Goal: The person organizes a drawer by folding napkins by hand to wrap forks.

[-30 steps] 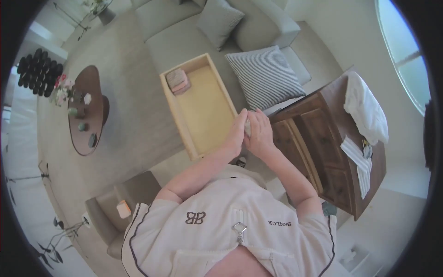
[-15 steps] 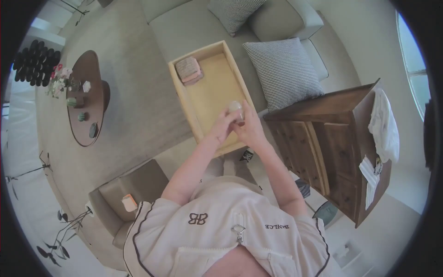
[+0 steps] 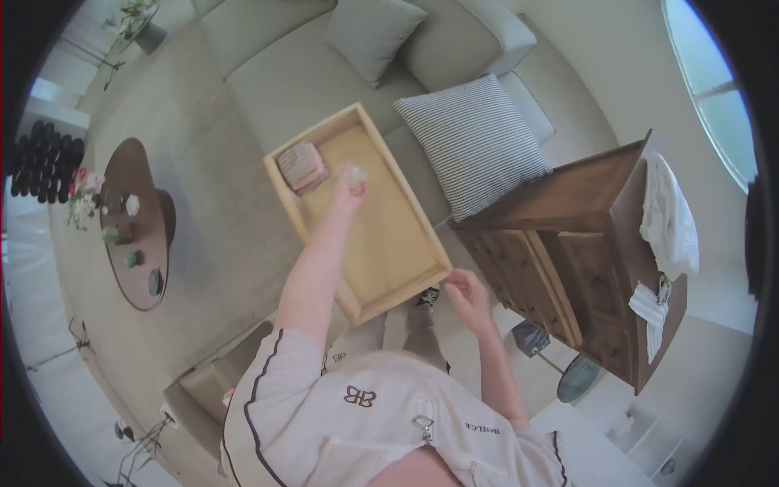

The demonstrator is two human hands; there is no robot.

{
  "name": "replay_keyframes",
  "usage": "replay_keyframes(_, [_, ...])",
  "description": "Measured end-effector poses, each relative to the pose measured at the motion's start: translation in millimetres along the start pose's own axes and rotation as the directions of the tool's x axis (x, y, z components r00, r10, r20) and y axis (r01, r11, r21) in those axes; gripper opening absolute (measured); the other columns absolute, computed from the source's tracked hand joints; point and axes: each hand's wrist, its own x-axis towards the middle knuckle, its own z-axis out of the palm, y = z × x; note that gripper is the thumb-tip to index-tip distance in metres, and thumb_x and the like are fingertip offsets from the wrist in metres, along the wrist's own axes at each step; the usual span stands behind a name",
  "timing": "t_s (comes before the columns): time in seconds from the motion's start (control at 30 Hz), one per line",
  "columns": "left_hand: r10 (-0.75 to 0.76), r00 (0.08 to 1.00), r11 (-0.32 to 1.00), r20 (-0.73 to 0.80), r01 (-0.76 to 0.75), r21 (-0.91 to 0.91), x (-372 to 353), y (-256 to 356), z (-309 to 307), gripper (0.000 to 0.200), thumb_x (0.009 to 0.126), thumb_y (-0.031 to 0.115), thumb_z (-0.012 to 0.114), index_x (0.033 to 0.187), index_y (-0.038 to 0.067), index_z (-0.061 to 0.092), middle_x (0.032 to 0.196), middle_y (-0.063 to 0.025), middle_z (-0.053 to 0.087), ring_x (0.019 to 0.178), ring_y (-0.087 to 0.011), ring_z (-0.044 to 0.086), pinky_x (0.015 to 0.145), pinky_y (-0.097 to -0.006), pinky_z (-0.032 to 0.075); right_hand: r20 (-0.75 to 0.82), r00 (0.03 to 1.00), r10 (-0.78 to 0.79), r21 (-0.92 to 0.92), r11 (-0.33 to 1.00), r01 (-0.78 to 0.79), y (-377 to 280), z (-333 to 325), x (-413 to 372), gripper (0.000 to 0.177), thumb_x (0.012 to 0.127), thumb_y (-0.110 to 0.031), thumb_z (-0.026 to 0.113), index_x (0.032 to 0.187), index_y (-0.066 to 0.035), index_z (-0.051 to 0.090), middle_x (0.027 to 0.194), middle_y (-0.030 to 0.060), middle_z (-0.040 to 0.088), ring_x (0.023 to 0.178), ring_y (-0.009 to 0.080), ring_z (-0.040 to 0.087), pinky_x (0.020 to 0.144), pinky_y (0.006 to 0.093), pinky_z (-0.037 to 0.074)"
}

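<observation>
A pale wooden drawer (image 3: 391, 247) lies out in front of me, tilted in the view. My left hand (image 3: 350, 191) reaches into its far part, fingers closed around a small, whitish, rounded bundle (image 3: 358, 174); its kind does not show clearly. Just left of that hand, folded pinkish-brown cloths (image 3: 301, 166) sit in the drawer's far left corner. My right hand (image 3: 470, 299) is at the near right corner of the drawer, fingers loosely bent and apart, holding nothing.
On the right stands a dark wooden dresser (image 3: 560, 219) with white cloths (image 3: 670, 215) on top. Beyond the drawer is a grey sofa (image 3: 276, 77) with a patterned cushion (image 3: 473, 142). An oval low table (image 3: 134, 183) stands at the left.
Both hands were together over the drawer's near part around the whitish bundle. Now the left hand has carried it toward the folded cloths, and the right hand has drawn back to the near corner.
</observation>
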Motion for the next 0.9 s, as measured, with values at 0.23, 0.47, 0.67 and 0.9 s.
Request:
replay_keyframes(0.23, [0.059,0.997,0.993,-0.045,-0.063,-0.096,26.8,28.3,56.5,0.042,0.072,0.037,0.076,0.092,0.011,0.049,0.084,-0.0066,0.045,0.074,-0.0199,0.049,0.074,-0.0406,0.051,-0.180,0.983,0.028,-0.131,0.990,-0.052,1.5,-33.5,-16.3,0.034,0.087,-0.025,0.057,0.115,-0.006,0.053,0.111,0.0098,0.059,0.099,0.0186,0.057,0.084,0.0303,0.044])
replay_keyframes(0.47, [0.102,0.994,0.991,-0.032,-0.105,-0.077,1.1,23.7,27.3,0.034,0.080,0.037,0.062,0.088,0.012,0.041,0.087,-0.0088,0.042,0.089,-0.0229,0.048,0.089,-0.0401,0.042,-0.404,0.871,-0.281,-0.303,0.939,0.163,-21.7,-81.2,-37.1,0.018,0.089,-0.016,0.055,0.102,-0.005,0.060,0.098,0.0074,0.064,0.089,0.0173,0.060,0.075,0.0283,0.046])
replay_keyframes(0.67, [0.109,0.993,0.989,-0.032,-0.106,0.099,-29.0,-31.7,-16.4,0.012,0.078,0.021,0.050,0.075,0.010,0.051,0.075,-0.0110,0.055,0.063,-0.0235,0.054,0.056,-0.0313,0.041,-0.445,0.541,-0.713,-0.614,0.683,0.395,-45.7,-134.6,-70.5,0.012,0.090,-0.004,0.051,0.094,-0.002,0.062,0.086,0.0095,0.063,0.076,0.0187,0.059,0.068,0.0275,0.048])
replay_keyframes(0.9, [-0.028,0.971,0.983,0.237,-0.016,0.183,-179.4,-91.6,37.3,0.013,0.085,0.019,0.056,0.091,0.008,0.060,0.090,-0.0085,0.063,0.084,-0.0197,0.062,0.068,-0.0280,0.051,-0.536,0.165,-0.828,-0.790,0.561,0.246,-37.8,-232.0,-133.8,0.009,0.090,-0.005,0.054,0.095,-0.005,0.062,0.088,0.0076,0.064,0.080,0.0177,0.060,0.073,0.0260,0.049])
